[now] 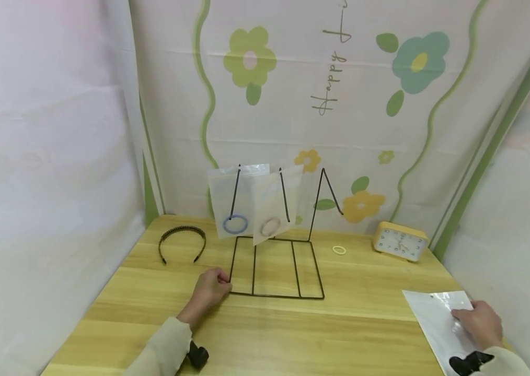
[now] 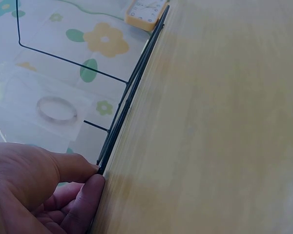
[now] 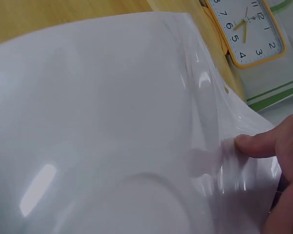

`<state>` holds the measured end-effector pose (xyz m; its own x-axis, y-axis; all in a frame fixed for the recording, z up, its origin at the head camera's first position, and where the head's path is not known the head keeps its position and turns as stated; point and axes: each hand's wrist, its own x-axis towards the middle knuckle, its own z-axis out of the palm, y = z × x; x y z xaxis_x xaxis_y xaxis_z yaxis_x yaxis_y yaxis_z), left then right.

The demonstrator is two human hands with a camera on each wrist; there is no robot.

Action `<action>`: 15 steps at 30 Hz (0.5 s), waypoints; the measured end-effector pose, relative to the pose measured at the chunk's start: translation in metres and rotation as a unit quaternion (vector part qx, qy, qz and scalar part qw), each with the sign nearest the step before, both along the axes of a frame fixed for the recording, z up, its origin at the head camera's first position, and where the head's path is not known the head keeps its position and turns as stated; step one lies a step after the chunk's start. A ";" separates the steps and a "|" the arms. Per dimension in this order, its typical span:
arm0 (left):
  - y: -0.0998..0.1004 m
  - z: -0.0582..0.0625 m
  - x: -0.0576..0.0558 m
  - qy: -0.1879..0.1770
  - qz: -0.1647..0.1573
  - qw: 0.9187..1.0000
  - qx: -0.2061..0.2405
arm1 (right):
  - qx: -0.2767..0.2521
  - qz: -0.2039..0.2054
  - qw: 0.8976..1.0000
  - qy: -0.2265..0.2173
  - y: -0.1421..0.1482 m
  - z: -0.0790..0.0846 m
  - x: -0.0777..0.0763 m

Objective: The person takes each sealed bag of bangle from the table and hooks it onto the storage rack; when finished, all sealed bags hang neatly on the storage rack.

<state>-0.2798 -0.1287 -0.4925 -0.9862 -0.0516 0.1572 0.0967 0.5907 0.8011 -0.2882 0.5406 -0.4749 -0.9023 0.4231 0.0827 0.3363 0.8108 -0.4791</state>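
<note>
My left hand pinches the front left corner of a black wire display rack between thumb and fingers, as the left wrist view also shows. On the rack's hooks hang two clear plastic bags: one with a blue ring, the other with a pale ring. The third hook, on the right, carries nothing. Off to the right, my right hand grips a white-backed plastic bag near its edge. A faint round outline shows through that bag in the right wrist view.
Left of the rack lies a dark braided headband. A small yellow ring lies right of the rack, and a yellow alarm clock stands at the back right. Flower-printed cloth walls the wooden table at back and sides.
</note>
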 end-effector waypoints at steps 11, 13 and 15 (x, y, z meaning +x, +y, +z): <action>0.001 0.004 0.000 -0.005 0.004 1.000 -0.002 | -0.038 -0.045 0.998 0.019 0.011 0.002 0.007; 0.001 0.004 0.000 -0.009 0.005 1.000 -0.003 | -0.041 -0.051 0.998 0.025 0.014 0.004 0.008; 0.001 0.004 0.000 -0.011 0.006 1.000 -0.003 | -0.034 -0.055 0.997 0.036 0.016 0.006 0.009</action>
<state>-0.2794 -0.1278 -0.4889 -0.9888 -0.0631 0.1353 0.0714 0.5963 0.7996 -0.2794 0.5562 -0.4686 -0.8432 0.5258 0.1122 0.3843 0.7355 -0.5580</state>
